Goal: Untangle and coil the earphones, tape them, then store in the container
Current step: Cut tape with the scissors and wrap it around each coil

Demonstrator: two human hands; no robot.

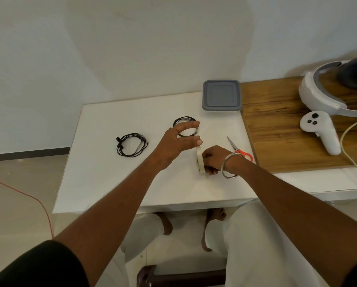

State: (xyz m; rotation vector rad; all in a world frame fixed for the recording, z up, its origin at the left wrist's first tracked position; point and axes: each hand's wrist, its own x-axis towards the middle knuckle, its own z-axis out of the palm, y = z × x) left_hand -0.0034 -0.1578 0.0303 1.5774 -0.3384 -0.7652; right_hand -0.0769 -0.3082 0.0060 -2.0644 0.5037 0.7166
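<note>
My right hand (213, 159) grips a pale tape roll (201, 161) that stands on edge on the white table (111, 183). My left hand (178, 141) hovers just left of it, thumb and fingers spread and fairly straight, with the fingertips touching the top of the roll. One black coiled earphone (132, 144) lies to the left. A second black coil (183, 120) lies behind my left hand, partly hidden by it. The grey lidded container (221, 95) sits at the table's far right corner, lid on.
Orange-handled scissors (238, 149) lie just right of my right hand. On the wooden board (277, 125) to the right are a white headset (326, 90), a white controller (320, 131) and a pale cable (351, 160). A red cord (28, 195) crosses the floor on the left.
</note>
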